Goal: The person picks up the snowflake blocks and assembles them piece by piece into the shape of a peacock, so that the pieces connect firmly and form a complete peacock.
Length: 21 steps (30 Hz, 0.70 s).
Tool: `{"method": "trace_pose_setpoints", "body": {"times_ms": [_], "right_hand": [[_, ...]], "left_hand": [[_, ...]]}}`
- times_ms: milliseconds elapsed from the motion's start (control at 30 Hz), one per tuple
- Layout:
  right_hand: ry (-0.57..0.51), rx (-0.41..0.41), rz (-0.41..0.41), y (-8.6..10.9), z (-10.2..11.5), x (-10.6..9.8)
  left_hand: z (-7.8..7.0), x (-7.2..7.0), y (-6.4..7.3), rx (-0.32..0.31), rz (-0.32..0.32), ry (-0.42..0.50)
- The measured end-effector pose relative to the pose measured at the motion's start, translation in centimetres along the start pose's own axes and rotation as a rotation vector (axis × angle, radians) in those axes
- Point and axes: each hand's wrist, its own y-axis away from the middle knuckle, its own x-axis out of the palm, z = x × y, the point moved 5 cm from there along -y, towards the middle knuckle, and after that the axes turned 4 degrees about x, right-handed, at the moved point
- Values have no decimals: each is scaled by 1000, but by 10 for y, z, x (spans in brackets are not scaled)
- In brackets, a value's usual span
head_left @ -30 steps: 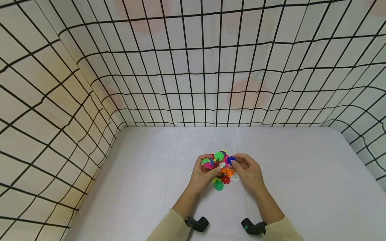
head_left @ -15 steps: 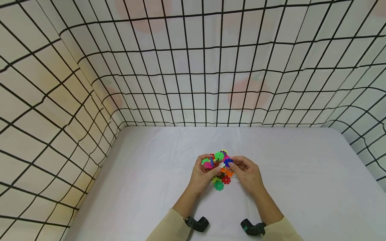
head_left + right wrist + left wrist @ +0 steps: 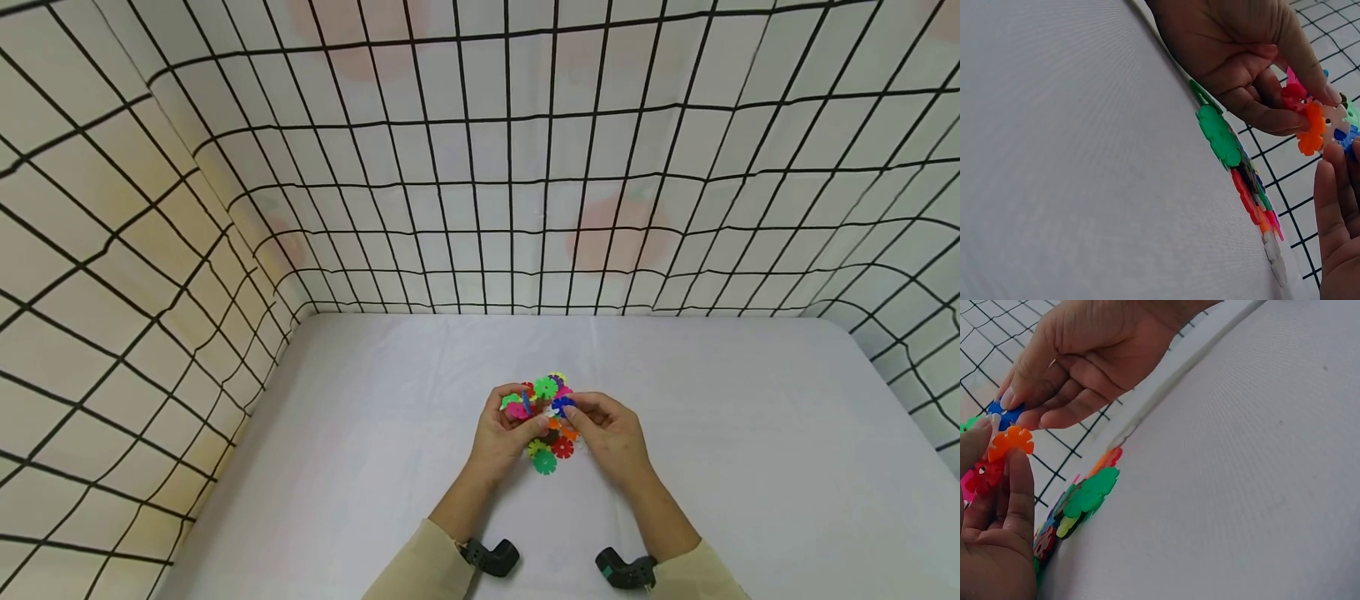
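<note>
My left hand (image 3: pixel 498 437) holds a small cluster of joined plastic snowflake discs, among them a pink disc (image 3: pixel 517 411), an orange disc (image 3: pixel 1011 444) and a red disc (image 3: pixel 984 478). Between thumb and fingers, my right hand (image 3: pixel 617 437) pinches a blue disc (image 3: pixel 562 405). In the left wrist view that blue disc meets a white disc (image 3: pixel 995 430) of the cluster; whether their slots interlock I cannot tell. Fingers partly cover the cluster. Beneath both hands lies a loose pile of discs, with a green disc (image 3: pixel 545 462) and a red disc (image 3: pixel 562 447) nearest me.
White cloth covers the table (image 3: pixel 360 433). Black wire mesh (image 3: pixel 510 208) rises along its back and sides, with pale sheeting behind. A black wrist camera (image 3: pixel 491 557) is strapped to the left wrist, another black wrist camera (image 3: pixel 626 569) to the right.
My right hand has moved slightly left with the blue disc, bringing it from the right of the cluster up against the white disc. The left hand has stayed nearly still.
</note>
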Motion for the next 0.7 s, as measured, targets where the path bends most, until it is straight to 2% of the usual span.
{"method": "trace_pose_setpoints", "body": {"times_ms": [167,267,367,467,533,600,700], "right_hand": [[47,30,-7,-1,-3,-2],[74,46,-39,-1,-3,-4],[209,47,-55,-1,-5,-3],[433,-14,18,0,-6,6],[560,-99,99,2,-6,15],[653,-196,164,4,-5,23],[731,-267,176,6,-4,29]], "left_hand": [[3,-1,-1,-7,-6,4],[3,-4,-2,-3,-37,-1],[2,-7,-3,3,-86,10],[0,-8,-3,6,-117,43],[-1,-8,-3,7,-121,79],[-2,-7,-3,10,-120,107],[-2,-7,-2,13,-118,137]]}}
